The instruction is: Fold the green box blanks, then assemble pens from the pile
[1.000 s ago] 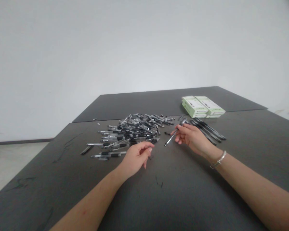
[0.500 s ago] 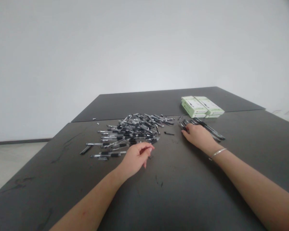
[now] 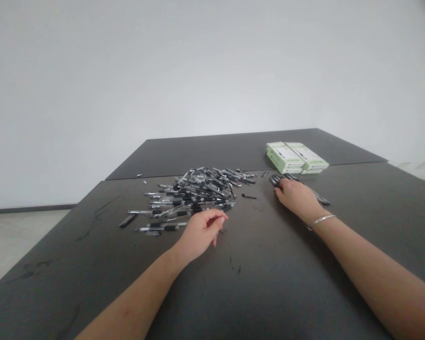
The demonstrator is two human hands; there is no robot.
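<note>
My right hand (image 3: pixel 296 198) reaches over a group of black pens (image 3: pixel 274 179) lying side by side at the right, its fingers curled against them. The palm and back of the hand hide most of these pens; their far ends and a few near ends (image 3: pixel 322 199) show. My left hand (image 3: pixel 200 231) hovers or rests at the near edge of a loose heap of clear-barrelled pens (image 3: pixel 205 186) with black grips. Its thumb and fingers are drawn together, and I see nothing held between them.
Two stacks of green and white boxes (image 3: pixel 295 158) stand behind my right hand. A small black pen part (image 3: pixel 249 196) lies between the heap and the grouped pens. Small loose pieces (image 3: pixel 139 175) lie at the far left. A seam crosses the dark table (image 3: pixel 269 283).
My right hand has shifted slightly right, and the pens under it are gathered closer together. My left hand stays almost where it was.
</note>
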